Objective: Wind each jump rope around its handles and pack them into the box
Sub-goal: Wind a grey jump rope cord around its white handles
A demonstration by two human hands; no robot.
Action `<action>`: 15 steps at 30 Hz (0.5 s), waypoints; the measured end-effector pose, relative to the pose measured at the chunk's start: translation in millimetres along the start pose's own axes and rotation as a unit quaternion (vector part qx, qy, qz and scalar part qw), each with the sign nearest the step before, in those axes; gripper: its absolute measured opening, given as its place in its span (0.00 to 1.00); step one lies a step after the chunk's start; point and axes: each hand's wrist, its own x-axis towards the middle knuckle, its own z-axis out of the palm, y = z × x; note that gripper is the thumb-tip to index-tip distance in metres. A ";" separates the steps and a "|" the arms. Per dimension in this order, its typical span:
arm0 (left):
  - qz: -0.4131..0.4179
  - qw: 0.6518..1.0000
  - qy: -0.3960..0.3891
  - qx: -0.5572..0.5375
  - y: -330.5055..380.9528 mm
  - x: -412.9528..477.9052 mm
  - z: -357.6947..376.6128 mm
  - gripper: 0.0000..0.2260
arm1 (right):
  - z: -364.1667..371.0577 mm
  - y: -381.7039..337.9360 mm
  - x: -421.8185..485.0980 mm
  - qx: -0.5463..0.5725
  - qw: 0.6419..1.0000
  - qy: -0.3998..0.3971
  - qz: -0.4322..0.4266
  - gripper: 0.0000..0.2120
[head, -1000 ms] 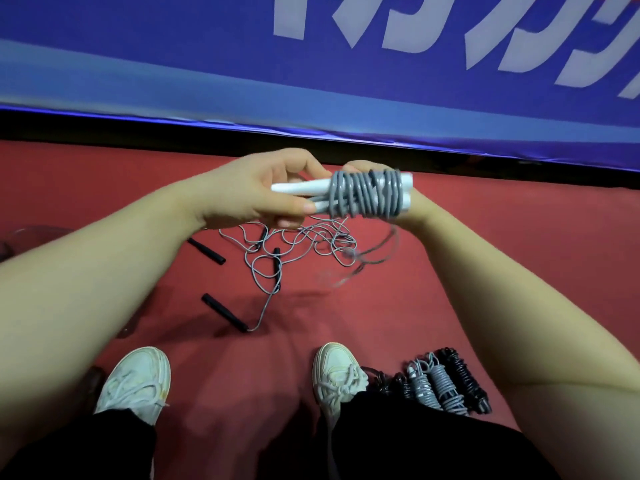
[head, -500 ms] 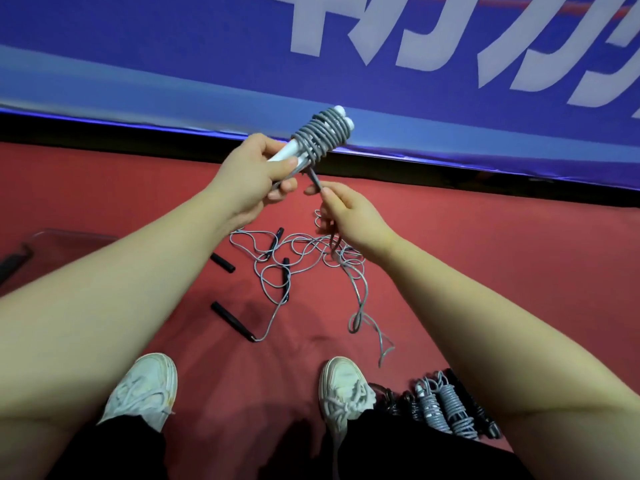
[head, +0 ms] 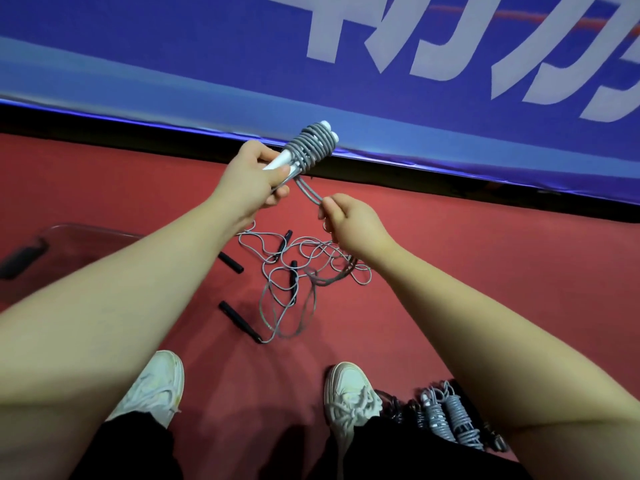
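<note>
Gripping handles in left hand, fingers curled round. Pinching rope loop in right hand fingertips, just right of left hand. Holding both above tangle on floor.

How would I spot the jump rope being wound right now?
Look just below the blue banner: the left hand holds it up while the right hand pinches its loose cord. Its white handles are partly wrapped in grey coils, and it alone is off the red floor, where the tangled ropes and wound bundles lie.
</note>
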 end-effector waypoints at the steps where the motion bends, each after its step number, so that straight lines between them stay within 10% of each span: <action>1: 0.006 1.000 -0.005 0.011 1.3 -1.1 1.4 0.09 | 0.3 2.3 0.3 -0.011 1.000 -0.002 0.005 0.15; 8: 0.027 0.999 -0.007 0.027 6.7 -3.2 14.5 0.09 | 3.0 24.1 9.9 -0.024 0.990 0.020 0.135 0.08; 15: 0.084 0.976 0.054 0.194 -17.6 8.8 -4.9 0.12 | -5.5 -5.0 0.7 0.289 0.914 -0.149 0.243 0.15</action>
